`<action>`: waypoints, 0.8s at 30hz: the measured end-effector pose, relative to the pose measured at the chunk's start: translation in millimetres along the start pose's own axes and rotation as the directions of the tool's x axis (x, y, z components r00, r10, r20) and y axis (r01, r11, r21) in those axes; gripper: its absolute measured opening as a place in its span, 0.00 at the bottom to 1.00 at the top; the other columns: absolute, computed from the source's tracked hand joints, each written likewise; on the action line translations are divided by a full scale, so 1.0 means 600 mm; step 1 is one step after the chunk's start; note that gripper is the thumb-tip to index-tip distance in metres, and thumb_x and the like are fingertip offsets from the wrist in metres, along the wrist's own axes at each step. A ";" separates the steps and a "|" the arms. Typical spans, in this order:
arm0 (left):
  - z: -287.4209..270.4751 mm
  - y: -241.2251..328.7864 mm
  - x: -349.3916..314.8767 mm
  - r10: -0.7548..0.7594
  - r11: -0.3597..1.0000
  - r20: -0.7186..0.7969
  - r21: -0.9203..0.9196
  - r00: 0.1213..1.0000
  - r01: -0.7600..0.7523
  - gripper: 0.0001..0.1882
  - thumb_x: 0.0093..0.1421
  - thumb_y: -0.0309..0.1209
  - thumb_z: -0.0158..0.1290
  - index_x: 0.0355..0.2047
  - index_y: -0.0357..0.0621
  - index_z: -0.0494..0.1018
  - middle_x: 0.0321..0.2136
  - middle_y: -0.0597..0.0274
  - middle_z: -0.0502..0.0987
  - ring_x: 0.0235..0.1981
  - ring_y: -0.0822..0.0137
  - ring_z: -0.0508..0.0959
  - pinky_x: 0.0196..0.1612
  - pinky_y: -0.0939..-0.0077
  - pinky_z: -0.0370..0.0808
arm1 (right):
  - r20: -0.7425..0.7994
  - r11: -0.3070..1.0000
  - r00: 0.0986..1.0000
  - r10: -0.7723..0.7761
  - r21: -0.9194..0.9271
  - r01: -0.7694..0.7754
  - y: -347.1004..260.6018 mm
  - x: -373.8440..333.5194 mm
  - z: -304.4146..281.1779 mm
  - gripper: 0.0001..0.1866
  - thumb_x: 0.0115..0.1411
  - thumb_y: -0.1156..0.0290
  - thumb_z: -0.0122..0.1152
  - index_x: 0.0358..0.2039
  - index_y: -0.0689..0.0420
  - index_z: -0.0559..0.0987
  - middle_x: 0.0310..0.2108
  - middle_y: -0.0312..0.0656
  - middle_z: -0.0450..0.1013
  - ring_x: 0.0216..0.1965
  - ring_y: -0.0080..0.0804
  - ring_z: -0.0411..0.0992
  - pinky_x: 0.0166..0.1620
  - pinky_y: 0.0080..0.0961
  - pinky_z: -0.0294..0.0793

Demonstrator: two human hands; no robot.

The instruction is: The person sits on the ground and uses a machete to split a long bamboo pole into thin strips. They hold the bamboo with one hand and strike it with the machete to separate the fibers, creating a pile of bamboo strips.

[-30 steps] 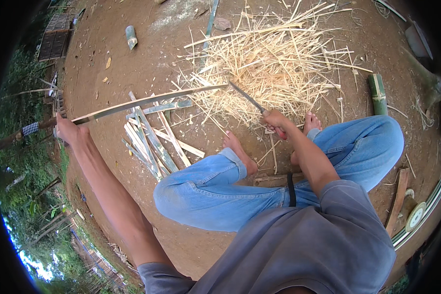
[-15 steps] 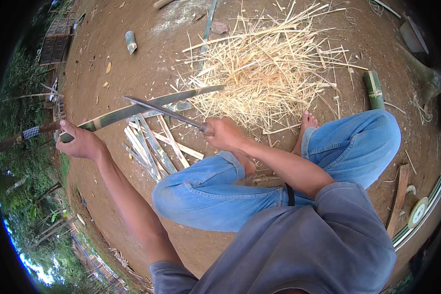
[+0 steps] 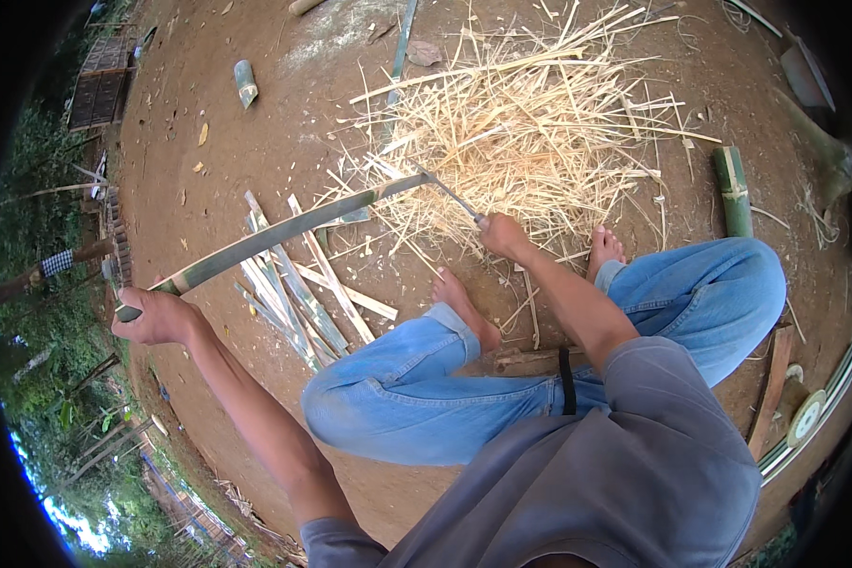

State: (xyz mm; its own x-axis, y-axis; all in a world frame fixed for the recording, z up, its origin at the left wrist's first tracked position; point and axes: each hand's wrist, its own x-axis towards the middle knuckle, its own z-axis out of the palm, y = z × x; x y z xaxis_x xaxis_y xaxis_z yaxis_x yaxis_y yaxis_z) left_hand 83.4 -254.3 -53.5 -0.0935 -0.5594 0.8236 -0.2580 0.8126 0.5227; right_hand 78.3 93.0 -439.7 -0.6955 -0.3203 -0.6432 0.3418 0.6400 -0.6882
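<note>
My left hand (image 3: 153, 317) grips the near end of a long green bamboo strip (image 3: 275, 235), which slants up to the right with its far end at the straw-coloured shavings pile (image 3: 521, 123). My right hand (image 3: 504, 235) holds a long knife (image 3: 445, 194) by the handle. The blade tip meets the far end of the strip at the edge of the pile. I sit low in blue jeans, with my bare feet (image 3: 469, 303) on the dirt.
Several split bamboo slats (image 3: 298, 284) lie on the brown dirt under the strip. Short green bamboo sections lie at the right (image 3: 732, 189) and the upper left (image 3: 244, 82). A wooden crate (image 3: 99, 90) stands far left, and boards (image 3: 772, 388) lie at the right edge.
My right hand swung the knife from over the slats back out to the strip's far end by the shavings. My left hand dropped lower, tilting the strip more steeply.
</note>
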 end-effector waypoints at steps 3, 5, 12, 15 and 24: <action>0.004 -0.002 -0.011 0.007 1.000 -0.022 0.016 1.000 -0.007 0.18 0.61 0.36 0.52 0.36 0.31 0.61 0.29 0.46 0.70 0.25 0.58 0.72 0.25 0.65 0.79 | -0.010 0.999 0.999 -0.046 -0.028 0.045 -0.004 0.006 -0.018 0.20 0.62 0.61 0.50 0.33 0.68 0.78 0.28 0.63 0.75 0.33 0.57 0.76 0.40 0.45 0.72; 0.006 0.003 0.001 0.014 0.998 -0.040 0.054 0.999 -0.012 0.19 0.60 0.37 0.53 0.36 0.30 0.62 0.29 0.45 0.71 0.27 0.56 0.73 0.29 0.61 0.77 | -0.016 0.997 0.998 -0.063 -0.046 0.062 -0.012 0.005 -0.015 0.20 0.62 0.60 0.50 0.34 0.68 0.78 0.29 0.63 0.75 0.34 0.57 0.76 0.41 0.45 0.72; -0.005 -0.014 0.015 0.004 0.995 0.104 0.099 0.995 -0.014 0.25 0.62 0.46 0.55 0.35 0.31 0.64 0.30 0.49 0.71 0.34 0.56 0.74 0.38 0.58 0.71 | -0.019 0.990 0.997 -0.079 -0.117 0.077 0.029 0.004 -0.014 0.21 0.64 0.58 0.47 0.39 0.66 0.77 0.35 0.62 0.75 0.38 0.55 0.76 0.43 0.46 0.74; -0.033 -0.007 0.020 -0.076 0.997 0.299 0.014 0.951 0.076 0.25 0.64 0.47 0.54 0.41 0.35 0.62 0.36 0.53 0.70 0.36 0.64 0.74 0.35 0.65 0.77 | 0.094 0.995 0.995 -0.017 -0.099 0.026 -0.004 -0.010 -0.040 0.23 0.64 0.55 0.47 0.40 0.65 0.77 0.34 0.61 0.76 0.37 0.53 0.77 0.43 0.44 0.74; -0.096 0.089 -0.006 -0.024 0.948 0.660 -0.224 0.751 0.227 0.18 0.69 0.39 0.46 0.49 0.40 0.55 0.42 0.54 0.64 0.40 0.64 0.75 0.37 0.67 0.84 | -0.036 0.805 0.841 -0.541 0.270 0.529 -0.280 -0.222 -0.032 0.38 0.65 0.35 0.36 0.24 0.61 0.72 0.13 0.41 0.65 0.17 0.33 0.66 0.25 0.40 0.69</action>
State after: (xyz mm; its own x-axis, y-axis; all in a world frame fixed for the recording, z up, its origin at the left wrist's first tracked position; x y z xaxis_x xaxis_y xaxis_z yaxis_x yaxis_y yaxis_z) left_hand 125.2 -199.6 -16.2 -0.6983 -0.5477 0.4609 -0.0504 0.6799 0.7316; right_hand 101.5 41.2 -231.9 -0.7922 -0.5899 -0.1565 0.0774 0.1572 -0.9845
